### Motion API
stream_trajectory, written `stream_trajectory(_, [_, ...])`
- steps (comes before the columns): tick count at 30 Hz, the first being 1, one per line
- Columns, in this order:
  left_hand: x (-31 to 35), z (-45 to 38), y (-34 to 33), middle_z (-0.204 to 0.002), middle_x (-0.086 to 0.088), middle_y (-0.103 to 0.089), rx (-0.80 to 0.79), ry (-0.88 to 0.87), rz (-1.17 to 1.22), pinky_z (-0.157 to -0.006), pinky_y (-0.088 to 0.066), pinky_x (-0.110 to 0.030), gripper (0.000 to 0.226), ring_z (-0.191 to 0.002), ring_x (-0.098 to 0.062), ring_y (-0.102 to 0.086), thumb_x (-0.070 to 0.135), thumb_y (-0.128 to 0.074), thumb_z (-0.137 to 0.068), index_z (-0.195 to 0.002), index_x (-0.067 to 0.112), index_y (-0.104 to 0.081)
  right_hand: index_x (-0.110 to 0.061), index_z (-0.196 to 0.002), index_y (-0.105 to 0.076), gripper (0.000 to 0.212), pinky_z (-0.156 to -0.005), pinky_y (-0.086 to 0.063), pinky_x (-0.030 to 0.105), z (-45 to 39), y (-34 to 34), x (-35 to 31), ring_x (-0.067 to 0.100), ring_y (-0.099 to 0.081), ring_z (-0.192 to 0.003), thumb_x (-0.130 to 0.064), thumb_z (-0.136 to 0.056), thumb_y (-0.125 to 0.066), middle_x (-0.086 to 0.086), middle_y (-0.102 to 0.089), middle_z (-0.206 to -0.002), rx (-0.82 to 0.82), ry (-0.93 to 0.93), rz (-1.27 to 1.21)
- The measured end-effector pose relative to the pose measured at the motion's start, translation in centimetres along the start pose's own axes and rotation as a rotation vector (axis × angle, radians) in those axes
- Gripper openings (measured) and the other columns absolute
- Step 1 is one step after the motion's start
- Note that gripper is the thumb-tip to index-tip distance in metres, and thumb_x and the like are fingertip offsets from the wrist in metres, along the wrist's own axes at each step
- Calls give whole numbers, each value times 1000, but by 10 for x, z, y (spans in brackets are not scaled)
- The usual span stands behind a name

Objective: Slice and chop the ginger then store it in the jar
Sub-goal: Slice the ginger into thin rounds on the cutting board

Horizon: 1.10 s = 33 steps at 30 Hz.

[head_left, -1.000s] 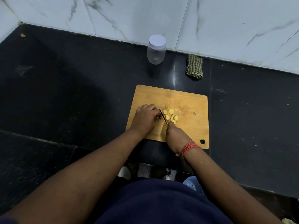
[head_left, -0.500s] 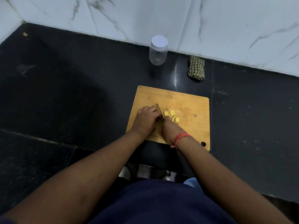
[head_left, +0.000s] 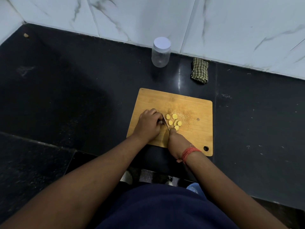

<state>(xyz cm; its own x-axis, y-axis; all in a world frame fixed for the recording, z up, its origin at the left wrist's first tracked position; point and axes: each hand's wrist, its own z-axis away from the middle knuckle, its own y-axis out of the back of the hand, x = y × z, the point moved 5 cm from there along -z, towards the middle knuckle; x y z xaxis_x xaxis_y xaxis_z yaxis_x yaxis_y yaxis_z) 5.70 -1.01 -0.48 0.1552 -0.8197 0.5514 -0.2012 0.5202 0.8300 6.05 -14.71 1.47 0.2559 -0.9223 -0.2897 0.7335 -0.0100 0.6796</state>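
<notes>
Yellow ginger slices (head_left: 174,121) lie in a loose cluster near the middle of a wooden cutting board (head_left: 194,103) on a black stone worktop (head_left: 82,96), as a person works through the slicing stage of the job. The left hand (head_left: 149,124) is curled over the uncut piece, which is almost wholly hidden under the fingers, so how much remains cannot be told. The right hand (head_left: 176,144) grips the handle of a small knife (head_left: 165,123), its narrow blade angled between the left hand and the cut rounds.

By the look of it the slicing is well along but the chopping has not begun — the rounds are whole coins, pale at the face, some overlapping. The next move calls for a steady downward cut close to the left fingertips, with those fingers kept tucked back from the edge.

A clear plastic jar (head_left: 160,53) with a white lid on stands well apart from the board, against the marble-tiled wall — it looks empty and will need opening before anything goes in. A folded checked cloth (head_left: 199,70) lies to its right.
</notes>
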Motion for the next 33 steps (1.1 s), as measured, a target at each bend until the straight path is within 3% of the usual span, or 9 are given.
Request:
stream_trajectory(2, [-1, -1, -1, -102, 3, -59, -22, 25, 45, -88, -44, -35, 14, -98, -19, -51, 24, -69, -89, -101, 17, -66, -2, -140, -24, 59, -40, -51, 39, 1, 0, 0, 27, -57, -63, 10, -89, -50, 12, -55, -82, 5, 13, -32])
stream_trajectory(5, [-2, 1, -2, -101, 5, -57, -18, 40, 55, -88, -45, -36, 17, -99, -18, -50, 24, -72, -87, -101, 18, -65, -4, -139, -35, 42, -82, -56, 42, 2, 2, -1, 35, -62, -103, -8, -98, -43, 19, -58, -120, 39, 47, -78])
stream_trajectory(7, [-1, 2, -3, -98, 6, -55, -7, 38, 40, -86, -45, -36, 16, -97, -18, -49, 23, -74, -86, -98, 19, -65, -5, -138, -38, 40, -90, -53, 40, 1, 2, -1, 36, -60, -111, -12, -99, -42, 19, -57, -126, 43, 46, -92])
stream_trajectory(16, [5, 5, -3, -90, 8, -50, 45, -3, -8, -77, -47, -37, 10, -94, -21, -48, 19, -74, -85, -90, 16, -67, -3, -135, -39, 38, -87, -49, 38, 4, 6, -4, 36, -59, -111, -10, -98, -44, 20, -57, -125, 53, 62, -70])
stream_trajectory(18, [5, 4, -3, -88, 11, -46, 54, 23, -4, -77, -47, -37, 9, -94, -21, -47, 18, -75, -85, -88, 16, -66, -1, -134, -35, 42, -72, -50, 35, 8, 5, -2, 32, -63, -99, -3, -94, -49, 20, -62, -111, 32, 46, -28])
stream_trajectory(21, [5, 3, -3, -88, 12, -46, 58, 51, 13, -79, -45, -35, 7, -96, -20, -47, 18, -74, -86, -88, 16, -67, 3, -132, -30, 46, -44, -30, 25, 18, -1, 7, 16, -51, -61, 7, -90, -48, 6, -50, -71, 3, 53, 49])
stream_trajectory(25, [7, 2, -4, -90, 11, -46, 74, 92, 37, -79, -40, -29, 6, -98, -16, -44, 19, -72, -87, -89, 16, -66, -2, -131, -36, 34, -64, -40, 28, 33, -10, 30, 27, -60, -83, -2, -97, -37, 16, -62, -100, -10, 40, 9])
stream_trajectory(29, [6, 1, -4, -92, 10, -47, 54, 81, 50, -83, -41, -29, 7, -100, -15, -44, 17, -73, -88, -92, 16, -67, -7, -131, -32, 38, -47, -31, 23, 50, -19, 47, 11, -48, -61, 1, -94, -34, 2, -50, -73, -40, 75, -63])
stream_trajectory(33, [5, 1, -2, -93, 11, -48, 35, 72, 51, -84, -38, -26, 6, -101, -16, -45, 16, -72, -88, -92, 16, -67, -8, -136, -33, 40, -44, -37, 24, 51, -6, 42, 10, -45, -57, 0, -96, -32, 2, -50, -76, 61, 112, -119])
